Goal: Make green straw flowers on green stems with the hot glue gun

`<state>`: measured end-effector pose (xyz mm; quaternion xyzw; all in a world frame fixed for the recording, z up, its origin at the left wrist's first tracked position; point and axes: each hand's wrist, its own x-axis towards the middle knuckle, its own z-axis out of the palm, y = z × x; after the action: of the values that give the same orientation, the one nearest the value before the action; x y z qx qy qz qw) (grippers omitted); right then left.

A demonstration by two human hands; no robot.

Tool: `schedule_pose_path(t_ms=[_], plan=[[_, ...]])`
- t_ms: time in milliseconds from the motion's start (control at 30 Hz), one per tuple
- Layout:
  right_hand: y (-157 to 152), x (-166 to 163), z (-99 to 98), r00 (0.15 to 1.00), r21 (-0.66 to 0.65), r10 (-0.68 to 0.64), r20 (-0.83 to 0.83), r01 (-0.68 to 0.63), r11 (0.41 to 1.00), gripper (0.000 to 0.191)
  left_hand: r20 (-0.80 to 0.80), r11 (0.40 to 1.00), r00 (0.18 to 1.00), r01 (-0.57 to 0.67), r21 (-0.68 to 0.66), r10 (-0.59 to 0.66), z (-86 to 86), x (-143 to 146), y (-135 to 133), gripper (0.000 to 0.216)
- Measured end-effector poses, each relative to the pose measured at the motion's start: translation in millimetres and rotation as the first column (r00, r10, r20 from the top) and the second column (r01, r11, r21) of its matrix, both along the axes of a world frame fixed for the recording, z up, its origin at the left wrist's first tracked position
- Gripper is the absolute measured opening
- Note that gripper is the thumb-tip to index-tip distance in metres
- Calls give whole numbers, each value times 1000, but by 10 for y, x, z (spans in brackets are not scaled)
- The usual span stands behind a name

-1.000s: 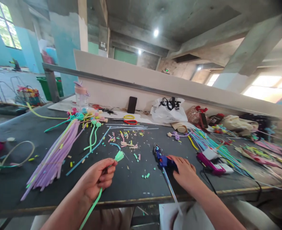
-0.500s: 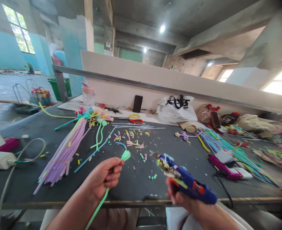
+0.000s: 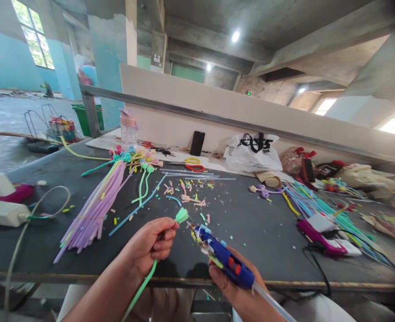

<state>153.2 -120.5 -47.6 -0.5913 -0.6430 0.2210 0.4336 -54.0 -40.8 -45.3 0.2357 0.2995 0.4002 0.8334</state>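
Between thumb and fingers, my left hand (image 3: 155, 243) pinches a mint-green pipe-cleaner flower (image 3: 182, 215). Its head points up and right, and its long green stem (image 3: 140, 293) trails down past the table's front edge. My right hand (image 3: 233, 279) grips a blue hot glue gun (image 3: 224, 257), with a clear glue stick (image 3: 273, 302) coming out of its back end. The gun's nozzle is a short way right of the flower head, apart from it. Thin glue strands show near the tip. Bits of yellow and pale material cling to the gun's front.
A bundle of lilac pipe cleaners (image 3: 93, 205) lies at left, blue-green ones (image 3: 338, 214) at right. Cut scraps, clear glue sticks (image 3: 191, 173) and scissors (image 3: 194, 164) lie mid-table. Behind stand a bottle (image 3: 128, 132), phone (image 3: 197, 143) and white bag (image 3: 254, 152). Magenta power strips (image 3: 321, 239) have trailing cords.
My right hand has brought the glue gun leftward, its nozzle now close to the flower head. My left hand keeps its pinch on the flower. The view has shifted slightly.
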Motion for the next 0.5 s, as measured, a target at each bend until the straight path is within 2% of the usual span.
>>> schedule_pose_path(t_ms=[200,500], plan=[[72,-32,61,998,-131,58,29,-54,990,34,-13,1000,1000,5,15,-5,0,-8,-3,13],[118,-101,47,999,-42,10,47,-9,999,35,-14,999,1000,8,35,-7,-27,-7,-9,13]])
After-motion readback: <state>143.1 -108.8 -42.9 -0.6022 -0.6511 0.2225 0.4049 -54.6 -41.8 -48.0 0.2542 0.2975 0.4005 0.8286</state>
